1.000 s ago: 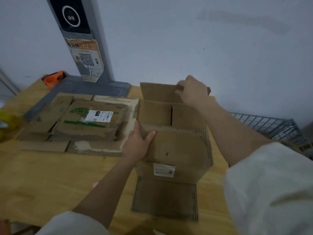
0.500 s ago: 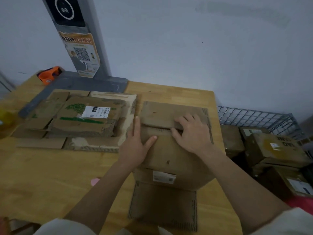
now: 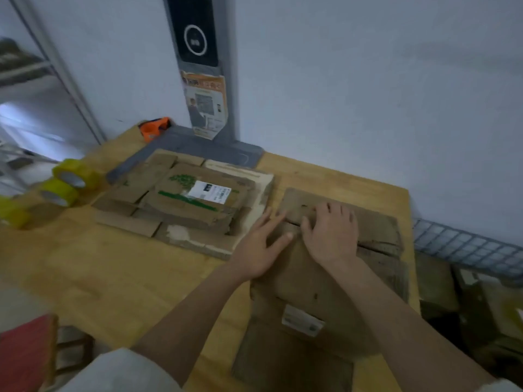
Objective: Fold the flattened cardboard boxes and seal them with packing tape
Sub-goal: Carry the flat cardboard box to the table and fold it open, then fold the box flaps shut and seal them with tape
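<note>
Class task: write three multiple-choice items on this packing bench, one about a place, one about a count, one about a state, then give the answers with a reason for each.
1. Where do the tape rolls lie on the table?
A. left edge
B. right edge
C. on the box

2. How many yellow tape rolls show?
A. one
B. three
C. five

3. How are the top flaps of the box under the hands?
A. standing up
C. torn off
B. folded down

Answers:
1 A, they sit left of the flattened cardboard stack.
2 B, three yellow rolls are visible.
3 B, the left hand and right hand press them flat.
</note>
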